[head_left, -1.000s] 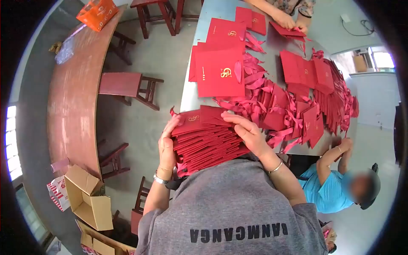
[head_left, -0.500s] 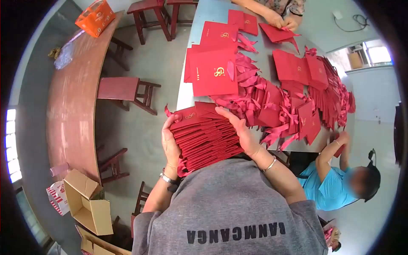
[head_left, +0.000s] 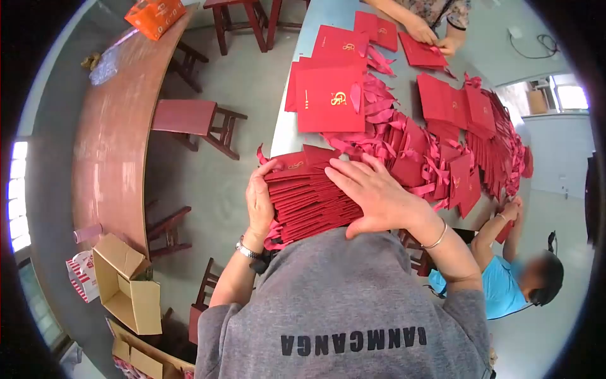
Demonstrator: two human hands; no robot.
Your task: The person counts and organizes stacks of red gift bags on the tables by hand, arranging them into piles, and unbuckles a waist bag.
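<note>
A thick stack of red paper gift bags point(head_left: 312, 199) rests against my body at the table's near end, edges facing up and pink ribbon showing at its left. My left hand point(head_left: 260, 202) is closed around the stack's left side. Spread and flat, my right hand point(head_left: 375, 192) lies over the stack's right side, touching it. Just beyond is a pile of red bags with gold lettering point(head_left: 329, 100), with pink ribbons point(head_left: 382, 117) along its right side.
More red bags point(head_left: 442, 104) cover the table's right half. Across the table a person's hands point(head_left: 429, 36) hold a red bag; at right sits a person in a blue shirt point(head_left: 502, 287). Left are a wooden table point(head_left: 110, 164), stools point(head_left: 184, 118) and an open cardboard box point(head_left: 129, 287).
My right hand has turned from gripping the stack's right edge to lying flat across it, fingers spread. My left hand still holds the left side. The view has shifted slightly.
</note>
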